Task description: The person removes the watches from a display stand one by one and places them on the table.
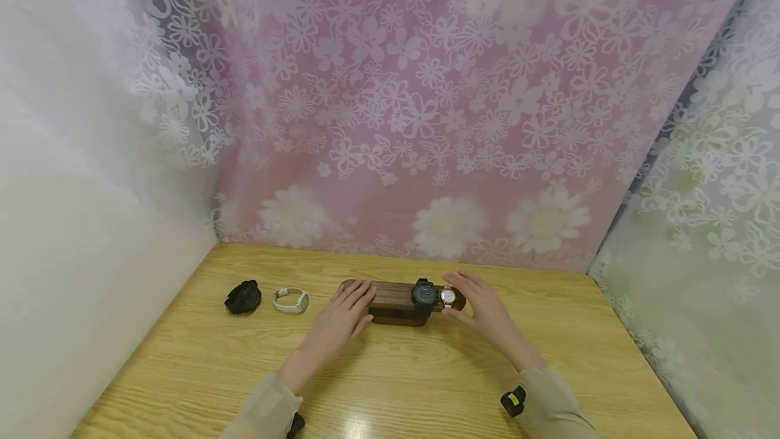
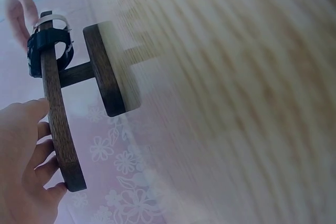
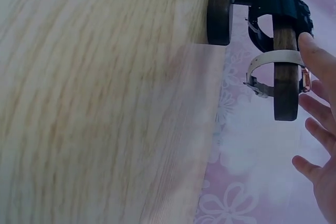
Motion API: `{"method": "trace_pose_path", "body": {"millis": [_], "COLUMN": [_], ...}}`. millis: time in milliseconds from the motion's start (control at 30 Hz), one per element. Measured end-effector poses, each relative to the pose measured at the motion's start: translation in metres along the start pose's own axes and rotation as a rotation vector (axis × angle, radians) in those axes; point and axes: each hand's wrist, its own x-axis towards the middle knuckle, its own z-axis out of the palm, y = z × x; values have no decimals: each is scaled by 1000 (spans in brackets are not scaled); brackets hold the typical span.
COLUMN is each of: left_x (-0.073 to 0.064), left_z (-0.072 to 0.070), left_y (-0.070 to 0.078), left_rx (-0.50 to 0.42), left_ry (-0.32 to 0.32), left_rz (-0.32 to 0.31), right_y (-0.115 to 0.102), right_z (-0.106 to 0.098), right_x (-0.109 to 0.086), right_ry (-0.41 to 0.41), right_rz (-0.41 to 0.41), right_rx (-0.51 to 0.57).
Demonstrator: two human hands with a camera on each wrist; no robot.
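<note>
A dark wooden watch stand (image 1: 393,295) has a long bar on a short post and base. My left hand (image 1: 342,310) rests on its left end, fingers laid across the top; in the left wrist view the thumb touches the bar (image 2: 64,135). A black watch (image 1: 424,295) is strapped round the bar right of its middle. Beside it, a white-strapped watch (image 1: 448,296) with a rose-gold case (image 3: 306,80) loops round the right end. My right hand (image 1: 486,310) is spread around this watch, thumb in front and fingers behind; whether they touch it I cannot tell.
On the left of the wooden table (image 1: 390,378) lie a black watch (image 1: 243,297) and a pale-green watch (image 1: 291,300). A pink floral curtain (image 1: 390,120) hangs behind the table. Pale sheets stand along both sides.
</note>
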Motion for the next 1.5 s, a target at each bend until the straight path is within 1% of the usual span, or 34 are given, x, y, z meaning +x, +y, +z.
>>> {"method": "trace_pose_path", "body": {"millis": [133,333,467,767,1000,1233,1333,1500], "left_x": [0,0,0,2,2,2,1,1], "left_z": [-1,0,0,-1,0,1,2,1], "left_y": [1,1,1,2,2,1,1,1], "left_rx": [-7,-3,-10,-21,-2,-2,-6,-6], "left_ry": [4,14,17,2,-2,3,8,4], "left_rz": [-1,2,-1,-7,-5,-9,-12,-20], "right_y": [-1,-1,-1,5,9,13,15,20], "right_z": [2,3,4,3,1,-4,-5,-10], "right_x": [0,-1,0,0,-2,-7,-9,-12], "right_ry": [-14,-80,-94,-83,-46,-25,-9,38], "right_rz": [-20,37,60,46,15,21,15,-4], "right_rx": [-42,-70,-54,-15,-16,-16,-8,-30]}}
